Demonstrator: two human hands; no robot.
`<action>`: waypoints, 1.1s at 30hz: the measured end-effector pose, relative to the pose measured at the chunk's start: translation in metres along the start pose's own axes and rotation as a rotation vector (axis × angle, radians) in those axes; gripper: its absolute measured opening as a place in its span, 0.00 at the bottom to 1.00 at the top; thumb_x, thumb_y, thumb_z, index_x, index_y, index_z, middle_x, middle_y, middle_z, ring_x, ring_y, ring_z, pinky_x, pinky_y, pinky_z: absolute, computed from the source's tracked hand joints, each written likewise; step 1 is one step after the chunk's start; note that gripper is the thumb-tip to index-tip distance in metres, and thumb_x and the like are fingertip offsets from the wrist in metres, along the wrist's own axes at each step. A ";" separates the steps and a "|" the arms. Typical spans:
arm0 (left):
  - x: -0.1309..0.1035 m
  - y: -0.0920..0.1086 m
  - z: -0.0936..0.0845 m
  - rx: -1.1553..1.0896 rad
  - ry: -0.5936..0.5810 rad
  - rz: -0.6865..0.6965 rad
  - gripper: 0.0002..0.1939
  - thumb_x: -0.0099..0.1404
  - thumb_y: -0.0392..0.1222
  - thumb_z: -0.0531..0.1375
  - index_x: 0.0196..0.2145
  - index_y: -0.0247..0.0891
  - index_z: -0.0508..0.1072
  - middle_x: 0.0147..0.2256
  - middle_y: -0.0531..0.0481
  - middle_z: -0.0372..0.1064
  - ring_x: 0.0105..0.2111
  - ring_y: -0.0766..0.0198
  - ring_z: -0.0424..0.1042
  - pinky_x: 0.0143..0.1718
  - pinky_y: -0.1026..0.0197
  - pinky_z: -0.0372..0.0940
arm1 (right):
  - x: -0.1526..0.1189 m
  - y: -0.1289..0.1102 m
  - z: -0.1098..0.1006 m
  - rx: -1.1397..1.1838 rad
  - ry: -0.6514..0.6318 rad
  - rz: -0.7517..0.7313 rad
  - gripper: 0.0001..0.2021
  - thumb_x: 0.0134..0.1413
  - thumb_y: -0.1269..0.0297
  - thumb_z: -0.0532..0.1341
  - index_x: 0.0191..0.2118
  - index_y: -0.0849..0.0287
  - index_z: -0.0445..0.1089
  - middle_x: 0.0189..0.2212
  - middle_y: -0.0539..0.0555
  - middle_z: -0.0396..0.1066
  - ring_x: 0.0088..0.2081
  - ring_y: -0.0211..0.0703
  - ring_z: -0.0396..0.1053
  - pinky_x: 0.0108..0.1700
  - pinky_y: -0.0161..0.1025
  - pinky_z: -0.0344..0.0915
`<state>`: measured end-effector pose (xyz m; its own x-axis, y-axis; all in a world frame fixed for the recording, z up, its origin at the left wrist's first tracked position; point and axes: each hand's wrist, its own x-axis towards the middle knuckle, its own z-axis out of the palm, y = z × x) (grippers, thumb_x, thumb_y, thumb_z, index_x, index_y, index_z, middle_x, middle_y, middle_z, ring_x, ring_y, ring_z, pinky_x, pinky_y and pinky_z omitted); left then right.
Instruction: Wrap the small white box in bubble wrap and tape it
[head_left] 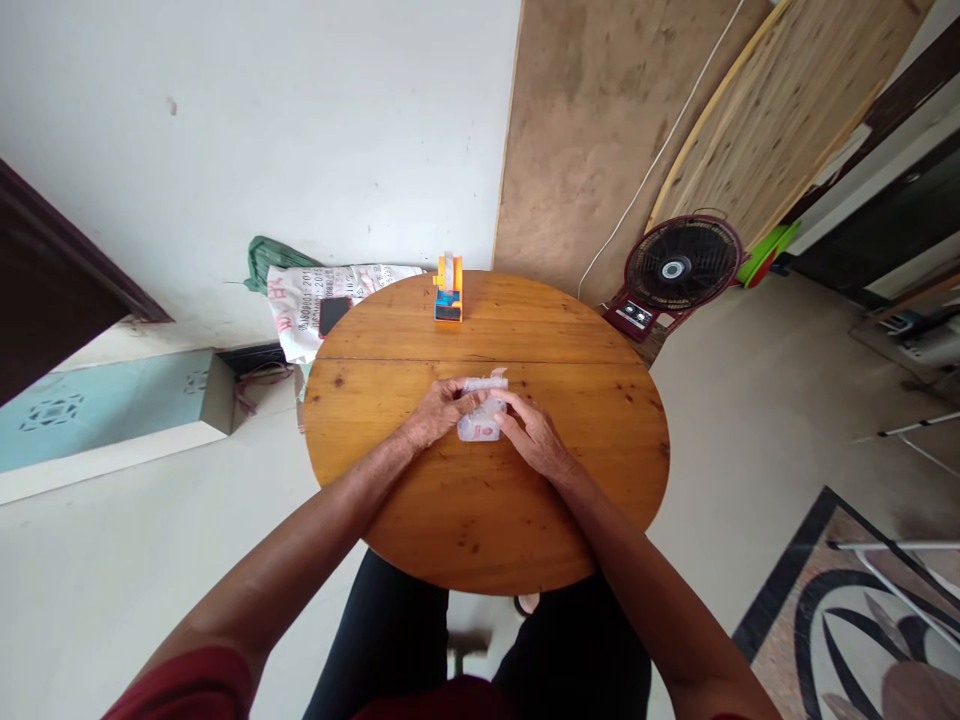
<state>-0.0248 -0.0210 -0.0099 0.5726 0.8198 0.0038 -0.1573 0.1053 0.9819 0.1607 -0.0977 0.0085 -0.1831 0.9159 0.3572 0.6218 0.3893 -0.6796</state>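
Observation:
A small, whitish, plastic-wrapped packet (pixel 480 431) with a red print near its lower edge lies on the round wooden table (pixel 480 530). My left hand (pixel 444 410) is closed on its upper left side, the thumb lying across the top. On the right, my right hand (pixel 531 432) pinches its edge between thumb and forefinger. A loose pinkish flap sticks up from the packet's top edge. The hands hide part of the packet, so I cannot tell what is inside.
An orange and blue tape dispenser (pixel 448 290) stands at the table's far edge. Beyond the left edge are a printed white sack (pixel 300 300) and a dark flat object (pixel 333 314). A dark red fan (pixel 679 268) stands to the right, by the wall.

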 end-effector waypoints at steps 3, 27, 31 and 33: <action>0.000 0.001 0.002 -0.006 0.032 0.001 0.25 0.56 0.58 0.68 0.41 0.33 0.80 0.33 0.48 0.77 0.30 0.63 0.73 0.34 0.63 0.66 | 0.001 -0.003 -0.001 0.000 -0.032 0.016 0.17 0.65 0.55 0.54 0.55 0.53 0.68 0.49 0.56 0.74 0.49 0.49 0.72 0.53 0.45 0.66; -0.006 0.017 0.012 -0.343 -0.081 -0.177 0.27 0.44 0.38 0.76 0.43 0.34 0.77 0.41 0.45 0.78 0.40 0.58 0.77 0.48 0.57 0.67 | 0.003 -0.003 0.001 -0.009 0.031 0.179 0.14 0.65 0.55 0.54 0.49 0.52 0.71 0.47 0.55 0.76 0.46 0.50 0.73 0.49 0.46 0.68; -0.006 0.014 0.012 -0.328 -0.103 -0.150 0.30 0.44 0.40 0.76 0.46 0.35 0.76 0.44 0.44 0.78 0.43 0.57 0.76 0.51 0.56 0.66 | 0.001 0.003 0.002 0.085 0.082 0.239 0.19 0.61 0.53 0.58 0.56 0.52 0.65 0.44 0.56 0.77 0.42 0.48 0.75 0.46 0.45 0.70; -0.005 0.013 0.012 -0.329 -0.115 -0.156 0.32 0.44 0.40 0.76 0.48 0.34 0.75 0.47 0.41 0.77 0.45 0.56 0.76 0.53 0.55 0.65 | 0.000 0.007 0.003 0.151 0.141 0.262 0.28 0.57 0.53 0.63 0.61 0.52 0.58 0.48 0.58 0.75 0.42 0.47 0.75 0.45 0.45 0.71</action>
<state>-0.0202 -0.0305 0.0050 0.6938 0.7130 -0.1018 -0.3003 0.4148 0.8589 0.1626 -0.0948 0.0018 0.0817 0.9685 0.2354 0.5121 0.1618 -0.8436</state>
